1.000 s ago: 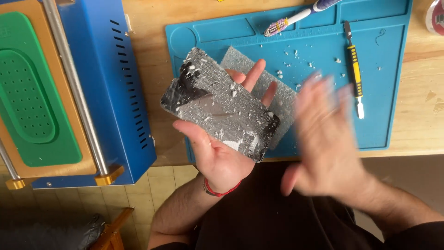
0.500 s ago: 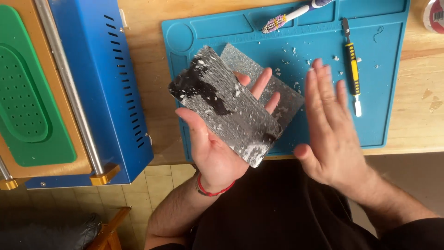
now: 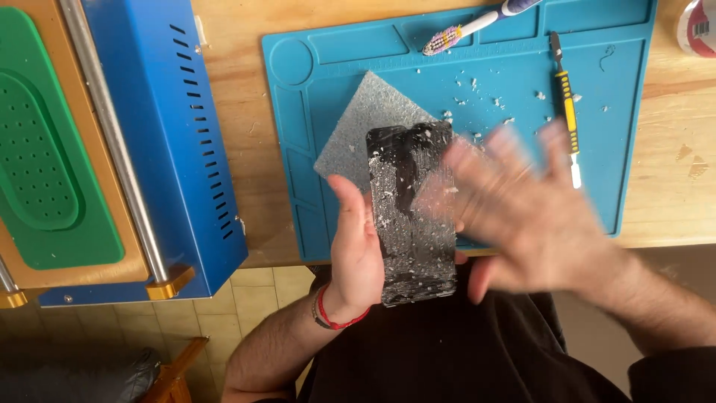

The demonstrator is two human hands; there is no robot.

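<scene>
One cracked phone (image 3: 412, 216), one grey pad (image 3: 358, 127), one toothbrush (image 3: 477, 22) and one knife (image 3: 564, 104) sit about the blue mat (image 3: 298, 149). The phone stands lengthwise over the mat's near edge, top pointing away. The left hand (image 3: 356, 250) cups its left edge; the right hand (image 3: 522, 209), blurred, is open flat, empty, beside it.

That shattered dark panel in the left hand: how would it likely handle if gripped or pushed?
The panel looks fragile: its face is crazed, and chips lie on the mat. It probably stays stiff, lying flat in the left hand. Loose shards could likely shed or cut.
</scene>
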